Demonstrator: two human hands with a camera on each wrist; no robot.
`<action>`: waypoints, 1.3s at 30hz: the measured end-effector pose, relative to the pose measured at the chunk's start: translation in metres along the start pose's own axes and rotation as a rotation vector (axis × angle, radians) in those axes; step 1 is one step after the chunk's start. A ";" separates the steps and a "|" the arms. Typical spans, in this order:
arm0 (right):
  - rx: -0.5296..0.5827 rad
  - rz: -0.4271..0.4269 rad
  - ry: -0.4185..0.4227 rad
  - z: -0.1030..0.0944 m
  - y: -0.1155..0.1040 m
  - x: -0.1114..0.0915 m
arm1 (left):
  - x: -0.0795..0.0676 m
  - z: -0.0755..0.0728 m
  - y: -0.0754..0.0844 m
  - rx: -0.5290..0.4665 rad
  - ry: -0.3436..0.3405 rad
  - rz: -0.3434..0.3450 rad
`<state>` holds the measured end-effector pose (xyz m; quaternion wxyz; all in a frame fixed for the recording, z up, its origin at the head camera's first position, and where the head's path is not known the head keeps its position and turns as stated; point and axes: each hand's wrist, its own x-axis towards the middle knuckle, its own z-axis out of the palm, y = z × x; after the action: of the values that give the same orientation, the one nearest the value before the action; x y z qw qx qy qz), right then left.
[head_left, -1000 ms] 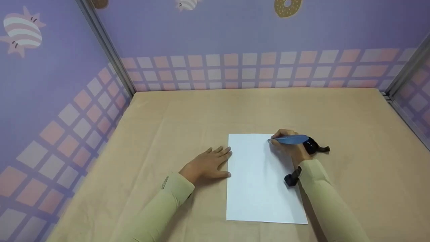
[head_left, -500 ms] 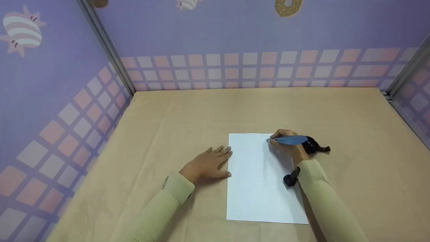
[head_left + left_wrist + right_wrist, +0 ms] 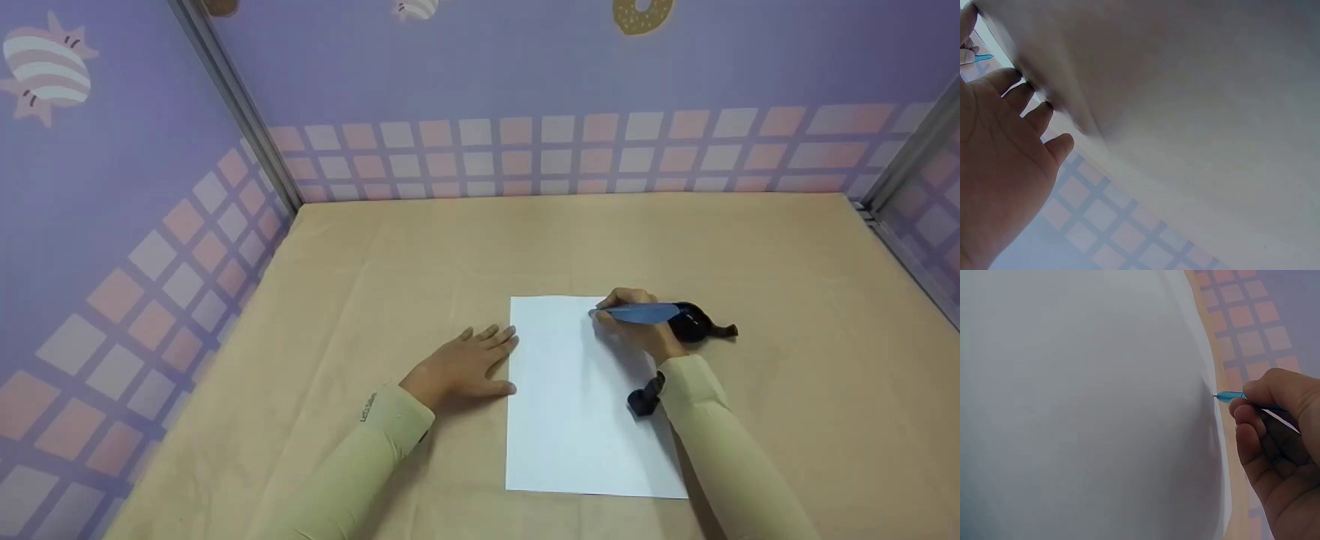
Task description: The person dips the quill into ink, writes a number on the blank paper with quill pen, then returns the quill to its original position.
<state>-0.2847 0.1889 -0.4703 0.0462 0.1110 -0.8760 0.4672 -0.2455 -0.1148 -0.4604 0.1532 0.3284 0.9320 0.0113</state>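
A sheet of white paper (image 3: 562,397) lies on the cloth in the head view. My right hand (image 3: 637,322) is over its upper right part and pinches a blue pen (image 3: 645,313) with a broad, feather-shaped body. In the right wrist view the pen (image 3: 1230,396) points at the paper (image 3: 1100,394), its tip at the surface. My left hand (image 3: 465,369) rests flat with spread fingers, fingertips at the paper's left edge. In the left wrist view that hand (image 3: 1005,146) has nothing in its grasp.
A glossy black rounded thing with a short stem (image 3: 694,324) lies just right of my right hand, partly hidden by it. A small black device (image 3: 645,401) sits at my right wrist. Beige cloth (image 3: 420,262) covers the table, with patterned walls (image 3: 525,67) behind and left.
My right hand has slid slightly left across the paper with the pen, showing more of the black thing. My left hand stays in place.
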 end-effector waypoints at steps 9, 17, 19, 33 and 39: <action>-0.037 -0.039 0.011 0.002 -0.001 -0.002 | 0.000 -0.002 0.000 0.000 0.000 0.006; -0.001 -0.016 -0.032 0.005 -0.003 0.000 | 0.000 0.000 0.000 0.006 0.004 0.005; -0.020 -0.025 -0.027 0.006 -0.003 0.000 | 0.000 0.000 0.000 0.006 0.003 0.000; -0.034 -0.062 -0.037 0.010 -0.007 0.000 | 0.000 -0.001 0.000 -0.008 0.007 0.003; -0.015 -0.051 -0.064 0.010 -0.010 -0.002 | 0.000 0.000 0.000 -0.004 0.009 0.007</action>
<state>-0.2803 0.1752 -0.4678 0.0311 0.1477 -0.8774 0.4554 -0.2457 -0.1149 -0.4602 0.1496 0.3313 0.9315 0.0150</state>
